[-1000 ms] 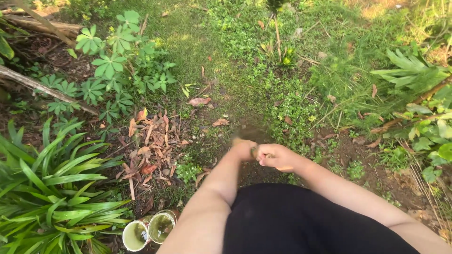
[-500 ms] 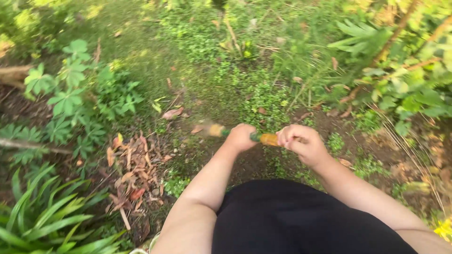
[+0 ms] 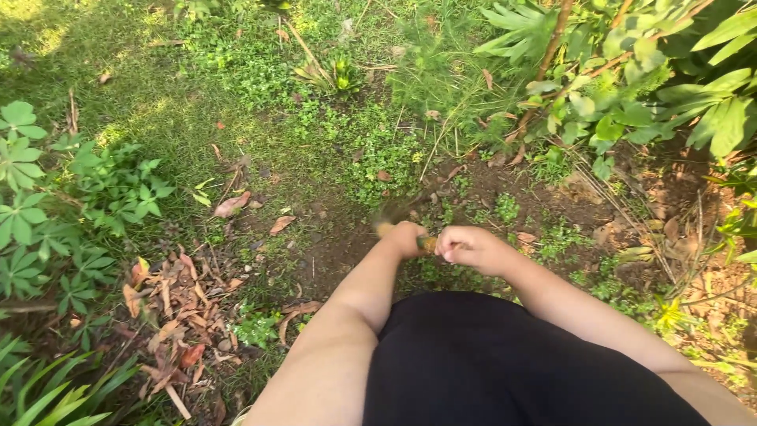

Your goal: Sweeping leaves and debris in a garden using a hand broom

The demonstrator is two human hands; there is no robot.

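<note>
Both my hands grip one tool handle [image 3: 426,243], orange with a green band, held out in front of my body over the ground. My left hand [image 3: 406,237] is closed around the far part of the handle and my right hand [image 3: 467,247] is closed around the near part, a short gap between them. The tool's far end [image 3: 392,213] is a motion blur above a patch of dark bare soil [image 3: 339,244], so its shape cannot be made out. My black clothing fills the bottom of the view.
Dry brown leaves [image 3: 185,296] lie at the left. Broad-leaved plants [image 3: 47,205] stand at the far left, leafy shrubs with brown stems [image 3: 631,87] at the upper right. Low green weeds [image 3: 378,146] and grass cover the ground ahead.
My view has swung rightwards, so the two cups at the bottom left have left the frame. Half a second ago the handle lay sideways between my hands; now the hands are close together with the far end blurred.
</note>
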